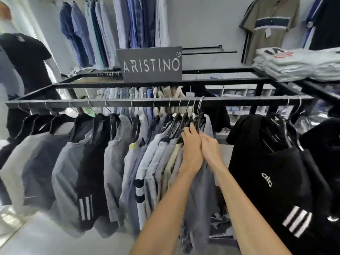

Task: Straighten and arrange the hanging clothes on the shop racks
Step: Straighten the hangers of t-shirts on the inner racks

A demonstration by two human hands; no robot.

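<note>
Dark and grey shirts point(70, 162) hang spaced along the left half of the rail point(55, 103). At mid-rail the hangers point(185, 120) are bunched. The left hand point(192, 146) lays straight fingers on them. The right hand point(211, 148) touches it alongside, its grip hidden. Toward the right end hang black tops point(266, 162).

— What can be read here?
— "ARISTINO" in pale capitals, with a ® at the upper right corner, on the grey sign point(149, 64) standing on top of the black rack point(160, 103).
— And on the clothes?
— Small white "ARISTINO" at the neck of a black top point(275, 122) on the right. Below it, a white logo that looks like "alo" on a black garment point(257, 168). The tag point(268, 32) on the olive polo shirt point(261, 13) is too blurred to read.
</note>
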